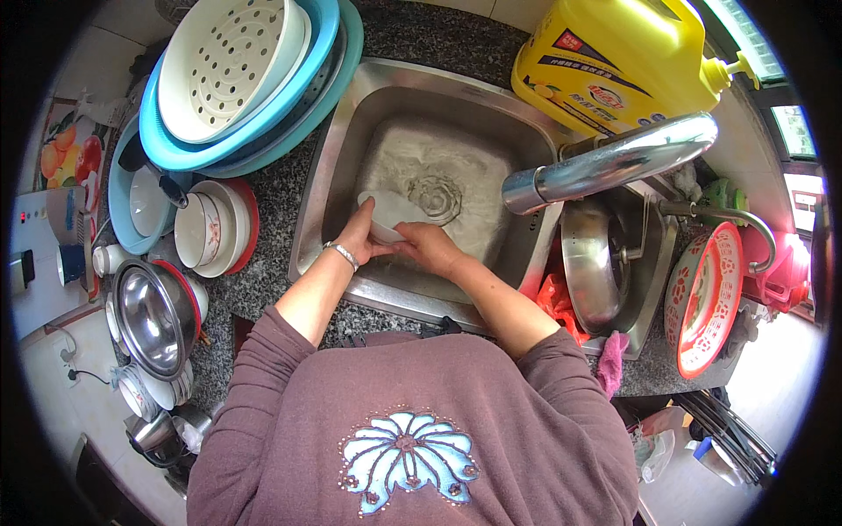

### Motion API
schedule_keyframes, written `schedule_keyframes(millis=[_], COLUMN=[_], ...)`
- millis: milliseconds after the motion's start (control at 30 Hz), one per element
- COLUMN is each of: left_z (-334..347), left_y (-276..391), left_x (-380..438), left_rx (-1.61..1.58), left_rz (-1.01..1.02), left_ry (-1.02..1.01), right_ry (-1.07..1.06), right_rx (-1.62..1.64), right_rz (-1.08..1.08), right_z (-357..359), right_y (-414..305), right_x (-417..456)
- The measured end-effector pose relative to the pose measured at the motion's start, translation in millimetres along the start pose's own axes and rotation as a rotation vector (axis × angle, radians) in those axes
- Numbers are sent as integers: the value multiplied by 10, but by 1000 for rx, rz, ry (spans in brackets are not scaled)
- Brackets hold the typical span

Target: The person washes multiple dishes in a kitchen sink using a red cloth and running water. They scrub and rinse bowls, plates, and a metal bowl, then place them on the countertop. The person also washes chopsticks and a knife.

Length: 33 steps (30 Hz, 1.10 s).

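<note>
My left hand (358, 235) and my right hand (429, 247) hold a white bowl (395, 214) between them over a stainless steel sink (546, 276). The left thumb lies along the bowl's near left side, and the right fingers grip its near right side. Rippled water (487, 174) covers the sink floor, with a ringed shape at the drain (435, 199) just beyond the bowl. A chrome faucet (612, 161) reaches in from the right, its spout end above the basin's right side. The fingers under the bowl are mostly hidden.
Nested colanders and basins (227, 72) lean at the back left. Stacked bowls (197, 230) and a steel mixing bowl (148, 319) sit on the granite counter (263, 289). A yellow detergent jug (605, 66) stands behind the faucet. Rightward are a steel basin (592, 263) and a red-patterned enamel basin (705, 299).
</note>
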<state>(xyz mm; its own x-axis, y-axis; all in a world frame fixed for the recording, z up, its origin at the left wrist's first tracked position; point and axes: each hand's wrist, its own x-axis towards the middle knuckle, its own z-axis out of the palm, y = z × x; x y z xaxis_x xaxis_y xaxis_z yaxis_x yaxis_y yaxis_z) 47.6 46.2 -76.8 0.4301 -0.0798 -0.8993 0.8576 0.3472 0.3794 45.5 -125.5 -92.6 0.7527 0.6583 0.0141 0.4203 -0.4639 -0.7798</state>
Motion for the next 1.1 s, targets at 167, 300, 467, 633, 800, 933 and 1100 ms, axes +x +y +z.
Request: schedule_keyframes(millis=[167,300,467,633,800,933,1100], left_z=[-26,2,41,59,-37,-55,27], left_y=[150,91,119,-87,-143,-134,-140], left_x=[-192,-251,-330,-317,-183,-136,-172], left_rx=[75,110,-146,-303,-318,-291,-481], left_rz=[-73,237,425,374,453,415,397], left_ry=[-13,-144,-451,-202,-147,-117,-273], right_ry=[0,130,201,600,506,124,345], right_rx=[673,1317,842,-230,1460,1098,-178], right_rz=[417,567,727,617,517,552,-137], right_z=[-305,-559,-477,-310,-15,-85,-56], right_y=[-30,0,525,1114,1230,49,-448], right_x=[23,84,174,-82,31,311,296])
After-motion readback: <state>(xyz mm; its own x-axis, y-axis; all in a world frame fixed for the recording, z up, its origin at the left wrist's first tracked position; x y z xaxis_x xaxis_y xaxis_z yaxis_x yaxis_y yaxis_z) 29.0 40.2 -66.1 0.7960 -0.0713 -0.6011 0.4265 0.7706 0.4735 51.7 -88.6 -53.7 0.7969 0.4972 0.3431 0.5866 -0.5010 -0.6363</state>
